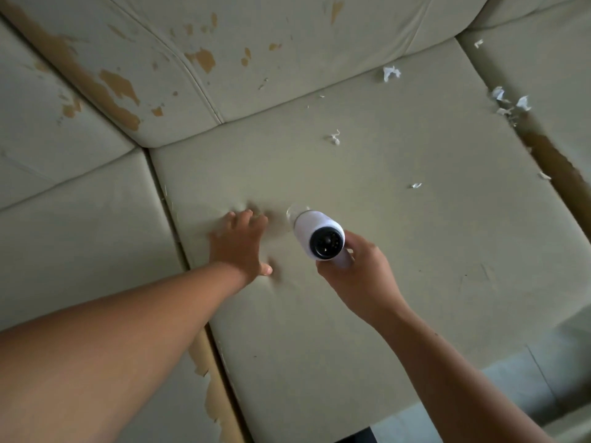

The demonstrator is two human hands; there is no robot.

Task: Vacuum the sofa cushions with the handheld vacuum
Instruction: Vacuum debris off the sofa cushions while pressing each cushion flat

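A white handheld vacuum (315, 233) with a black round rear end points nozzle-down onto the middle seat cushion (399, 251) of a pale green sofa. My right hand (358, 276) grips its handle from below. My left hand (241, 243) lies flat, fingers spread, pressing the cushion just left of the nozzle and denting it. White paper scraps lie on the cushion further back: one (335, 137) in the middle, a small one (415, 185) to the right, a bigger one (390, 72) by the backrest.
The backrest cushions (256, 59) show brown patches where the cover has peeled. More paper scraps (508, 102) sit in the gap to the right seat cushion (543, 75). A left seat cushion (80, 235) adjoins, with torn brown edging along the seam.
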